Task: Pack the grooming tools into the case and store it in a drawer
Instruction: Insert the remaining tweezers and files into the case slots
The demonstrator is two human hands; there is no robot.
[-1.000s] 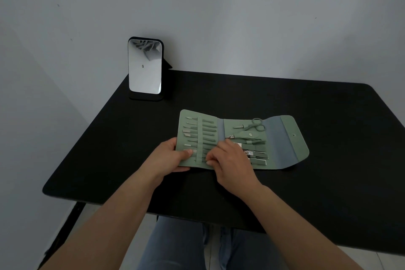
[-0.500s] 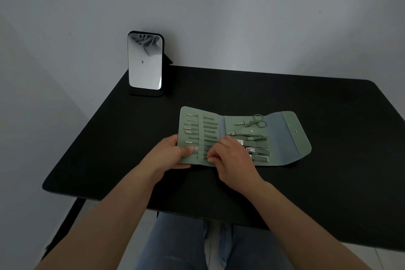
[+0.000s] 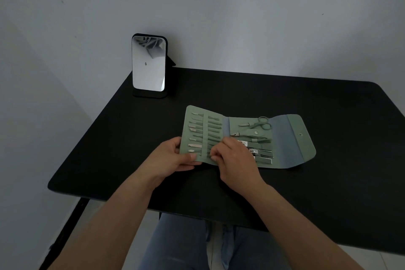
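The left hand (image 3: 175,155) held the near left corner of the green case (image 3: 291,138). Its thumb lay flat on top of the flap & the other fingers curled round the edge, so it gripped the case. The right hand (image 3: 235,158) sat on the case near the middle fold, w/ fingers bent down & tips pinched at a thin tool (image 3: 209,156) in the near row of the left panel. Can't tell exactly which bit it pinched, b/c the fingers hid it.

The case lay open & flat on the black table (image 3: 328,182), about in the middle. It looked soft, like fake leather, w/ 3 parts: a left panel lifted a bit, a mid panel, & a right flap w/ a pointy end & a small round snap (image 3: 301,134). Thin metal tools w/ green handles sat in loops in rows. Small scissors (image 3: 260,124) sat at the far end of the mid panel.

Both bare arms reached in from the bottom, wrists close together, over blue jeans (image 3: 186,247). A small shiny mirror (image 3: 149,63) w/ round corners stood upright at the far left of the table.
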